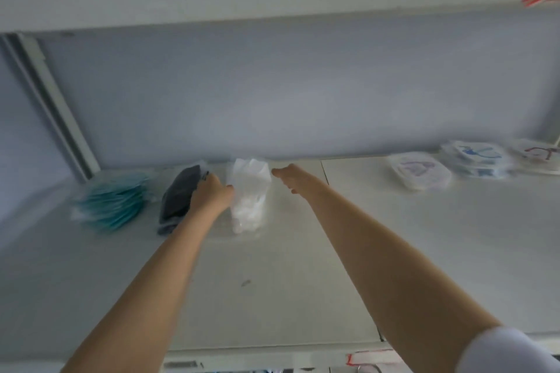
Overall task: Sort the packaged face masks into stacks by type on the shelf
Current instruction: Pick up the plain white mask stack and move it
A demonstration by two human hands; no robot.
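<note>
Three stacks of packaged masks lie at the back left of the white shelf (303, 266): a teal stack (113, 203), a black stack (177, 197) and a white stack (250, 195). My left hand (212, 194) rests between the black and white stacks, with its fingers on the black stack's right edge. My right hand (288, 177) hovers just right of the white stack's far end, fingers loosely bent, holding nothing. The picture is blurred, so the finger poses are unclear.
At the back right stand round packaged items: a white one with a purple print (419, 171), a stack with blue prints (475, 159) and one with a red print (538, 154). An upper shelf (272, 18) runs overhead. A seam (325, 179) divides the shelf.
</note>
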